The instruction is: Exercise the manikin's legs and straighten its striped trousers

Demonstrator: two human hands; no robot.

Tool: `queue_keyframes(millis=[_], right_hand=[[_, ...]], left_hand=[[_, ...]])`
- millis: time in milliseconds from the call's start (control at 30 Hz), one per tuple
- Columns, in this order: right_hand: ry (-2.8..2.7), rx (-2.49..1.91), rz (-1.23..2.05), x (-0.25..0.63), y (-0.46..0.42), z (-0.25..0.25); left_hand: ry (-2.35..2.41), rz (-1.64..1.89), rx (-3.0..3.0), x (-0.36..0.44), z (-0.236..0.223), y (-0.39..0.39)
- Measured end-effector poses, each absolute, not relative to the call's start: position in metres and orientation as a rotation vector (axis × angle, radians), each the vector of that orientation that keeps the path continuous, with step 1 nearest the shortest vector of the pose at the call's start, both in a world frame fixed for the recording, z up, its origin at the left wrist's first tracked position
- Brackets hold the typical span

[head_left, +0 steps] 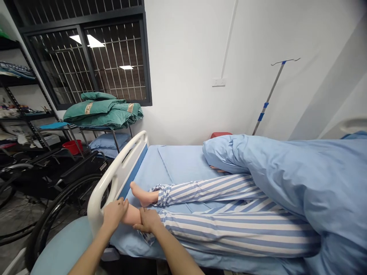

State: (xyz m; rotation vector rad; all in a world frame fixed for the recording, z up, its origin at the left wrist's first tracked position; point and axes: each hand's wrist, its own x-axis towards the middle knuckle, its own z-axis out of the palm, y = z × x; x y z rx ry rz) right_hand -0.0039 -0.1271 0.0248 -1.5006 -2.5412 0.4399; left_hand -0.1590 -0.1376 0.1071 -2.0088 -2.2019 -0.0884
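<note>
Two legs in blue-and-white striped trousers lie stretched out on a bed with a light blue sheet. The feet are smooth and pinkish, like a care manikin's. My left hand is closed around the front of the nearer foot, close by the footboard. At the same leg's ankle, my right hand grips with its fingers wrapped over the top, just below the trouser cuff. The farther foot rests on the sheet, its cuff bunched up. A blue quilt covers the upper legs and body.
A white footboard closes the bed's left end. Beyond it stand a wheelchair, a round blue-green seat and folded green quilts on a stand. An IV pole rises behind the bed near the wall.
</note>
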Motion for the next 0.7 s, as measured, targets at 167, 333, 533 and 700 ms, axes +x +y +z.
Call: queue_keyframes(millis=[167, 333, 533, 700], right_hand=[[-2.554, -1.501, 0.41, -0.004, -0.126, 0.021], [-2.572, -1.508, 0.398, -0.005, -0.124, 0.021], [-2.559, -1.506, 0.4, -0.005, -0.121, 0.019], [-2.579, -1.491, 0.409, -0.005, -0.119, 0.018]], left_hand=[[-2.037, 0.154, -2.184, -0.151, 0.128, -0.12], [-2.032, 0.187, -2.234, -0.139, 0.123, -0.105], [-2.222, 0.098, -2.107, -0.147, 0.109, -0.1], [-2.614, -0.27, -1.804, -0.152, 0.104, -0.108]])
